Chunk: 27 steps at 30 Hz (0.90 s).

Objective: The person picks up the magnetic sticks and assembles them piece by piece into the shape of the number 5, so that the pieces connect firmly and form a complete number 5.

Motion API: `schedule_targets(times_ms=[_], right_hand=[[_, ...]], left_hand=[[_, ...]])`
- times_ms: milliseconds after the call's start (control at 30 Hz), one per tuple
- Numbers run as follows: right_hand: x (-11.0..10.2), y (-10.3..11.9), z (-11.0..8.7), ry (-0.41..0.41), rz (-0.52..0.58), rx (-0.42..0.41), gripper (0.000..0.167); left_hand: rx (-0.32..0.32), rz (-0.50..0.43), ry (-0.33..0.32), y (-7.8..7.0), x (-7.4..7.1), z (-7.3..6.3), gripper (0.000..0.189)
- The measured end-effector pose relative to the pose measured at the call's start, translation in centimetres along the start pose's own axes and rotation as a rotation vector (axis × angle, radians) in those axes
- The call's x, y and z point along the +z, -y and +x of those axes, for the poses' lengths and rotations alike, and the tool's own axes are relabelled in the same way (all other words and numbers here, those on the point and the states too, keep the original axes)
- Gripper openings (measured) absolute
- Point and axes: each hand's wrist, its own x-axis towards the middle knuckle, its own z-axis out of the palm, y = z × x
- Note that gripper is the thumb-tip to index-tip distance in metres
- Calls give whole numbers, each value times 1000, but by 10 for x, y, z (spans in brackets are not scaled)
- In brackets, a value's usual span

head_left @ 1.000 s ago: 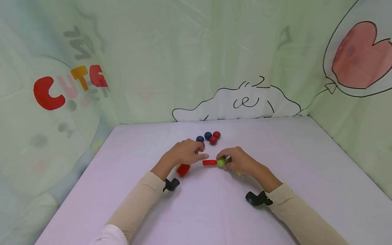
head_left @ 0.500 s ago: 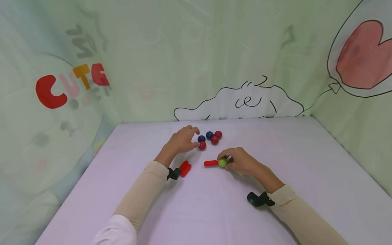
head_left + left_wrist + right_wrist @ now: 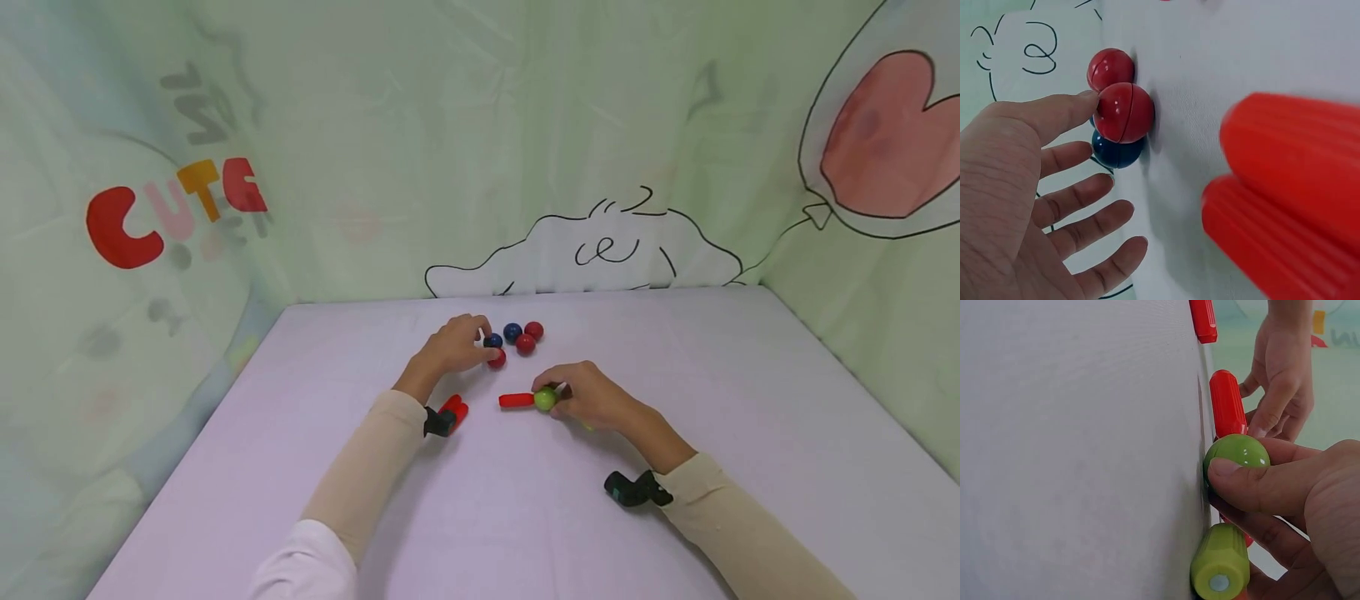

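Observation:
My right hand (image 3: 600,397) pinches a green ball (image 3: 545,399) between thumb and fingers, low over the table. The ball sits at the end of a ridged red stick (image 3: 516,401). Beneath that hand, partly hidden, is a yellow-green stick (image 3: 1219,559). My left hand (image 3: 450,346) is beside the ball group, its fingers spread and relaxed. The left thumb tip is at the edge of a red ball (image 3: 1125,112), seemingly touching it. Close to the left fingers is a blue ball (image 3: 492,341), partly covered in the head view.
Just behind are another blue ball (image 3: 513,332) and two red balls (image 3: 525,344). Two more red sticks (image 3: 1297,156) lie under the left wrist, near its black wrist camera (image 3: 440,422). A printed curtain (image 3: 360,150) borders the white table (image 3: 675,350).
Over the last second my left hand has moved away from the red stick area to the balls, then slightly back and right toward the near red ball. My right hand keeps its place on the green ball.

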Motion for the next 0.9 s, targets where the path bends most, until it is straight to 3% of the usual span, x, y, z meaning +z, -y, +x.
schedule_targets(times_ms=[233, 500, 900], right_hand=[[0, -1, 0, -1, 5, 3, 35], [1, -2, 0, -13, -3, -4, 36], [1, -1, -1, -12, 9, -1, 37]], left_hand=[[22, -37, 16, -7, 1, -2, 31], [92, -62, 53, -8, 3, -4, 16], [87, -84, 127, -9, 9, -12, 24]])
